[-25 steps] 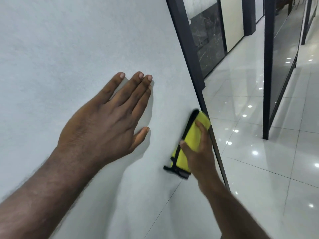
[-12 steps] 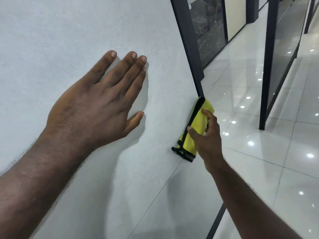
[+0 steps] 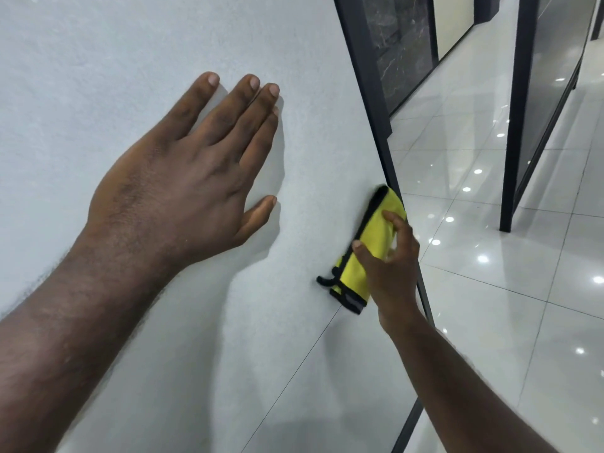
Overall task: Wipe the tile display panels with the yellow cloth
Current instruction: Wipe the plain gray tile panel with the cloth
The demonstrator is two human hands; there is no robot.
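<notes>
**Wiping near the right edge of the pale tile panel (image 3: 114, 53) with the yellow cloth (image 3: 354, 276).**
The right hand (image 3: 389, 266) grips the folded cloth with thumb and fingers and holds it against the panel, just beside the black frame (image 3: 369, 93). The left hand (image 3: 183, 178) rests flat, fingers straight. The cloth appears soft, light and limp, so keep it folded under the palm. Count: one cloth, two hands, at least three panels.

The tile panel (image 3: 98, 44) looks matt and finely grained, the yellow cloth (image 3: 354, 277) soft (black-edged), the floor (image 3: 490, 322) glossy.
</notes>
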